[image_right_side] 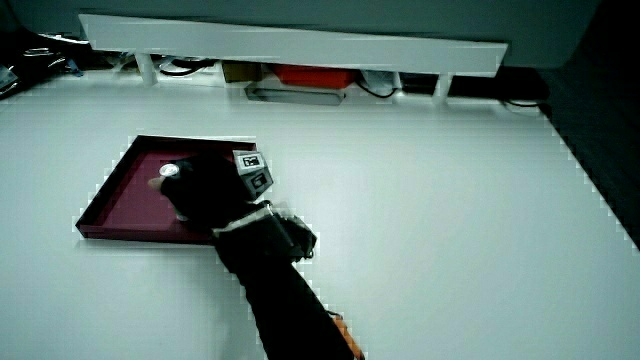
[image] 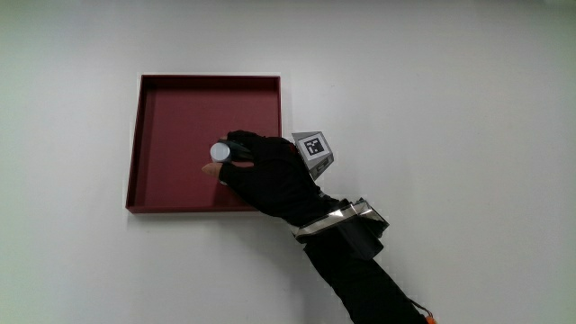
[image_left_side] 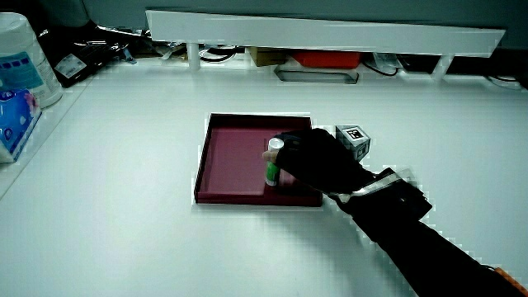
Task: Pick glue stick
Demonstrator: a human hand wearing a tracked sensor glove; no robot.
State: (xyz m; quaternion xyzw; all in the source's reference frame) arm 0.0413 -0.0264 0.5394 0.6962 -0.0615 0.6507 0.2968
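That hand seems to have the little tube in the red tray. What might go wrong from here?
The hand grips the upright glue stick low on its side, the cap poking out above the fingers, so it might tilt or slip when lifted. The grasp sits close to the wall of the shallow tray nearest the person; dragging the stick sideways instead of lifting it could catch that wall and shift the tray.

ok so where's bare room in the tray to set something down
The tray floor is bare from the glue stick to the rim farther from the person. It is crowded where the hand closes its grip on the stick.
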